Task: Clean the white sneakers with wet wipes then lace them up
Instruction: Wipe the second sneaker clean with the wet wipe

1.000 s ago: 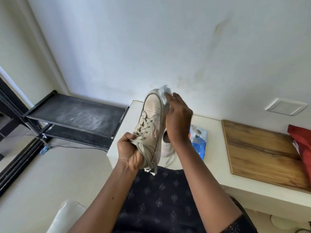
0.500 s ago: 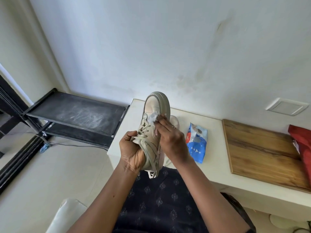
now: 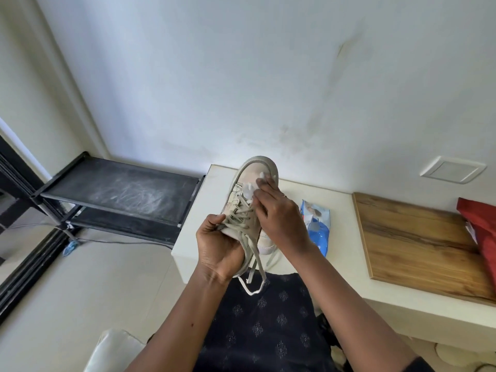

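Observation:
My left hand (image 3: 218, 247) grips the heel end of a white sneaker (image 3: 249, 173), which is held up with its toe pointing away from me. Grey laces cross its front and loose ends hang below my hand. My right hand (image 3: 279, 213) presses a crumpled white wet wipe (image 3: 253, 185) against the top of the toe. The second sneaker (image 3: 267, 244) lies on the white bench (image 3: 343, 205) behind my hands, mostly hidden. A blue wet-wipe pack (image 3: 316, 226) lies on the bench just right of my right hand.
A wooden board (image 3: 418, 245) lies on the right part of the bench, with a red cloth (image 3: 480, 232) at its far right edge. A black shelf rack (image 3: 120, 189) stands to the left against the wall. My dark patterned clothing (image 3: 268, 323) is below.
My right hand with the wipe moved from the toe tip down to the laces, then back up onto the toe cap. The sneaker has turned so its laces face me more.

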{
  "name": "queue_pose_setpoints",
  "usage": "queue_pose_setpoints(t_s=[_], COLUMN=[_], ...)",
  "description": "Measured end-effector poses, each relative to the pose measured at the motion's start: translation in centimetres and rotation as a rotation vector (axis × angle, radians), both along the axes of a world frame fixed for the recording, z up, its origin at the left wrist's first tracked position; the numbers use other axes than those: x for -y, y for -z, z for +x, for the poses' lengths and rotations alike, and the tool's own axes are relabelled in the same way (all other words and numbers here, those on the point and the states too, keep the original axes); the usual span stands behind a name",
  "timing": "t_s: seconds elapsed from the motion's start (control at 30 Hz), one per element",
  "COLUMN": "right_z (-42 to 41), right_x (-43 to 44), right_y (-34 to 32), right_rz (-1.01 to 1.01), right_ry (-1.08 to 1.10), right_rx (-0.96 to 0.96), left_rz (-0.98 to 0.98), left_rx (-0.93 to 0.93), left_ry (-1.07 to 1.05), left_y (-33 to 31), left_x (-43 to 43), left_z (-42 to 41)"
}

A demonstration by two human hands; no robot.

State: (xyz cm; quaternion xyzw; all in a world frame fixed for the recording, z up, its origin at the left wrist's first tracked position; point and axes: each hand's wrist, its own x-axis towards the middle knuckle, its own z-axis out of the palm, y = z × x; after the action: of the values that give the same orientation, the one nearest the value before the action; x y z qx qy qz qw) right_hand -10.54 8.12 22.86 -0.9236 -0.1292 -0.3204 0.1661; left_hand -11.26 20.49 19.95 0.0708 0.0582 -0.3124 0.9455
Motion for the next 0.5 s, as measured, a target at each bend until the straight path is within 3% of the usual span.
queue_pose_setpoints(t_s=[0.23, 0.33, 0.4, 0.5], right_z=[1.2, 1.7, 1.6, 0.9], right_x=[0.9, 0.4, 0.1, -0.6], right_y=[-1.8, -3.0, -3.1, -2.2], right_rz=[-0.053, -0.032, -0.058, -0.143], right_ry=[0.087, 0.102, 0.037, -0.092], right_rx=[-0.124, -0.087, -0.098, -0.136], left_rz=[0.15, 0.047, 0.149, 0.115], left_rx=[0.046, 0.082, 0.049, 0.091], left_ry=[0.028, 0.026, -0.004, -0.048], left_y=[-0.7, -1.4, -1.5, -1.0], left_x=[0.1, 0.4, 0.6, 0.7], left_z=[-0.4, -0.8, -0.8, -0.3])
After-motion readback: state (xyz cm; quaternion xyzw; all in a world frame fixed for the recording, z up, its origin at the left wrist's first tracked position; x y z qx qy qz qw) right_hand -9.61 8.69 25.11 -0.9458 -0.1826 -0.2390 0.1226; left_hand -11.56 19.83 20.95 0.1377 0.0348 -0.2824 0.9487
